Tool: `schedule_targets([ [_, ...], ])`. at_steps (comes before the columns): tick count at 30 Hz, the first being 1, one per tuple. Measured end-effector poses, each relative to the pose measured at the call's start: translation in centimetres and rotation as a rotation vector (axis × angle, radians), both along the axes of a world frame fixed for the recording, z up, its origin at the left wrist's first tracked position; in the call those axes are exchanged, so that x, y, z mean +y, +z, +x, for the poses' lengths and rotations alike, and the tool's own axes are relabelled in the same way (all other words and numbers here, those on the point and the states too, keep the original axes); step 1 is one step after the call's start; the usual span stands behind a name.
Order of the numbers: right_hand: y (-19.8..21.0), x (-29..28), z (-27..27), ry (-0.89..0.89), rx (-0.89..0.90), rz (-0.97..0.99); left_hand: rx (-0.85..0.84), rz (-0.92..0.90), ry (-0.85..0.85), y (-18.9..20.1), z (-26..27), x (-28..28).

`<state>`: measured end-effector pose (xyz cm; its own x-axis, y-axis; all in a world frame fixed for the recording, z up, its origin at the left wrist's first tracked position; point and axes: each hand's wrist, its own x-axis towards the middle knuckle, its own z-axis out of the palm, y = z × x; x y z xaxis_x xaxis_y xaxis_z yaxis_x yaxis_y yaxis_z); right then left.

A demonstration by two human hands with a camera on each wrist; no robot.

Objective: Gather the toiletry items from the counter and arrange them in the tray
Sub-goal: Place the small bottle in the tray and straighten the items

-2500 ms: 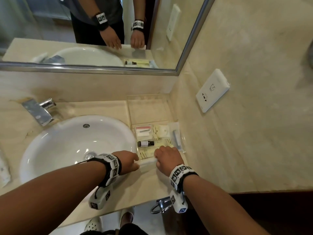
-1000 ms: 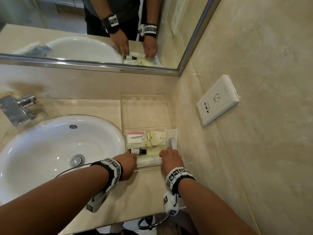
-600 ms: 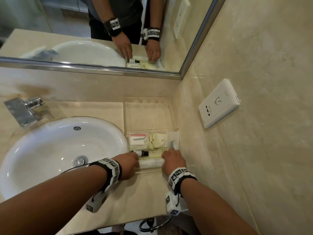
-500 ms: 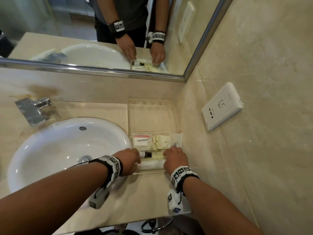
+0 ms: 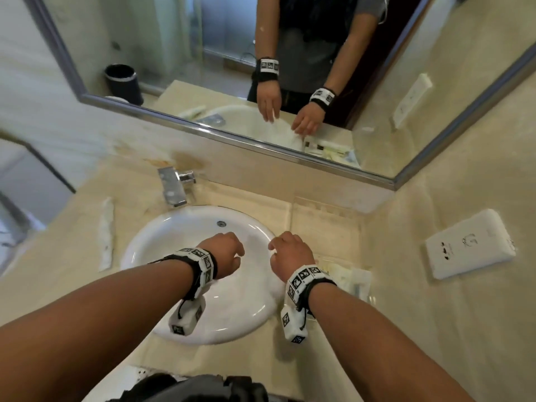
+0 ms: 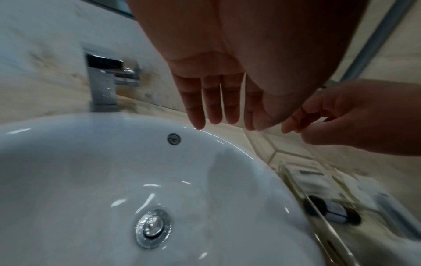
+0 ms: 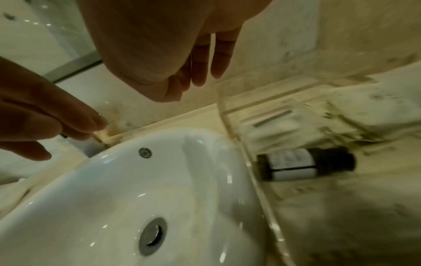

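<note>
The clear acrylic tray (image 5: 324, 227) stands on the counter right of the basin, against the side wall. Its near compartment holds pale sachets (image 5: 345, 274), and the right wrist view shows a dark labelled bottle (image 7: 305, 163) lying there on its side. The left wrist view also shows the tray rim (image 6: 293, 181) and the bottle (image 6: 330, 212). My left hand (image 5: 232, 250) hangs over the basin with straight fingers (image 6: 214, 115), holding nothing. My right hand (image 5: 278, 248) hovers over the basin's right rim, left of the tray, with relaxed, empty fingers (image 7: 218, 59). A long white wrapped item (image 5: 106, 233) lies on the counter left of the basin.
The white basin (image 5: 174, 242) fills the middle of the counter, with a chrome tap (image 5: 174, 184) behind it. A mirror (image 5: 232, 68) runs along the back wall. A white socket plate (image 5: 467, 248) sits on the right wall beside the tray.
Both hands have let go of the tray's near edge and moved up and left, so they now hang empty over the basin. My view has swung left.
</note>
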<state>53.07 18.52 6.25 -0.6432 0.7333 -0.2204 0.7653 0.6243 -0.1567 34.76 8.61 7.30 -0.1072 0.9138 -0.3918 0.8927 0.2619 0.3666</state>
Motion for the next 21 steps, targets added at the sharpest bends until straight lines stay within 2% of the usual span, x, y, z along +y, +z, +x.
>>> schedule_targets([
  [10, 0.8, -6.0, -13.5, 0.198, -0.049, -0.03, -0.029, -0.023, 0.255, -0.4, -11.0, -8.5],
  [21, -1.4, -13.2, -25.4, 0.433, -0.092, -0.151, 0.0, -0.108, 0.536, -2.3, -21.3, -17.6],
])
